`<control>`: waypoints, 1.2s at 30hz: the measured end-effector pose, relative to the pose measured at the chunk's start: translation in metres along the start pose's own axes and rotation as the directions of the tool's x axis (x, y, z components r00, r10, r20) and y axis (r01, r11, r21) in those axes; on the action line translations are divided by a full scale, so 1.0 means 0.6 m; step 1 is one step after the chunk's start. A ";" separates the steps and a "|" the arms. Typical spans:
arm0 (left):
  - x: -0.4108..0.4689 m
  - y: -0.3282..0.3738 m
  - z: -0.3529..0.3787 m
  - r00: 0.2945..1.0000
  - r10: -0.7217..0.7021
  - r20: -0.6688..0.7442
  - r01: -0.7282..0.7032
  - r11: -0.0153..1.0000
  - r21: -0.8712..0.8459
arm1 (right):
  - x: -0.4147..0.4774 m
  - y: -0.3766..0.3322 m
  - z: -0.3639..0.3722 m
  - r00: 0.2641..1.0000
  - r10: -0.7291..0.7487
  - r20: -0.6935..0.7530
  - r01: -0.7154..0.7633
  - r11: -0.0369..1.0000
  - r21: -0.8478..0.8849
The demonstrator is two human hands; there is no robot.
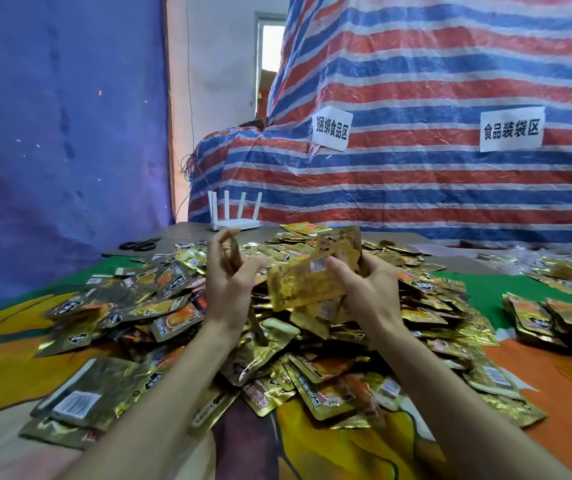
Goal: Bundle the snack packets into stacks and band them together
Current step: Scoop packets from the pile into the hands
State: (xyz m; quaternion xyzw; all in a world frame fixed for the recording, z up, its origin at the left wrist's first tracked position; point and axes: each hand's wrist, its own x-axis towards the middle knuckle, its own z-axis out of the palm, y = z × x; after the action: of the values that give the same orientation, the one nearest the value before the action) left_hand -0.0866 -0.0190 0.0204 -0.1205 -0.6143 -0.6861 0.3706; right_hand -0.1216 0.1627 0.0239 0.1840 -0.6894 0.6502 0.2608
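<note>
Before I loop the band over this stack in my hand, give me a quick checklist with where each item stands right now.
1. Grip: the right hand holds the stack of packets: ok.
2. Band ready: the left hand pinches the rubber band at the fingertips: ok.
3. Band spread wide enough for the stack: not ok, the loop is narrow.
4. Packet edges squared up: not ok, one packet tilts up behind the rest.
5. Packet count in the stack: cannot tell.
</note>
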 end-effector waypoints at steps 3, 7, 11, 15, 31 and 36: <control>-0.009 0.003 0.014 0.977 0.113 0.183 -0.130 0.988 0.083 | 0.002 -0.008 0.010 0.996 0.029 0.078 -0.025 0.998 -0.059; -0.024 -0.008 0.044 0.936 -0.044 0.350 0.005 0.994 0.111 | -0.006 -0.008 0.026 0.954 0.276 0.120 -0.293 0.945 0.149; -0.022 -0.020 0.054 0.896 -0.024 0.444 -0.133 0.939 0.317 | -0.006 -0.006 0.023 0.815 0.544 0.199 -0.575 0.721 0.386; -0.019 -0.029 0.072 0.880 -0.003 0.476 -0.207 0.898 0.388 | -0.006 -0.001 0.012 0.811 0.542 0.221 -0.579 0.687 0.439; -0.031 -0.056 0.054 0.968 -0.185 0.167 0.133 0.950 0.282 | -0.032 0.008 0.013 0.830 0.407 0.381 -0.543 0.745 0.387; -0.025 -0.055 0.048 0.983 -0.184 0.014 0.183 0.982 0.051 | -0.048 0.007 0.021 0.945 0.220 0.243 -0.258 0.957 0.134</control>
State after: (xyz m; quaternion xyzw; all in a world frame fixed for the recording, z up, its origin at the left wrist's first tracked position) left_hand -0.1059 0.0121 -0.0074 -0.0606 -0.6428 -0.7009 0.3031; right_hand -0.1028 0.1479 0.0030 0.1920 -0.6760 0.7064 0.0840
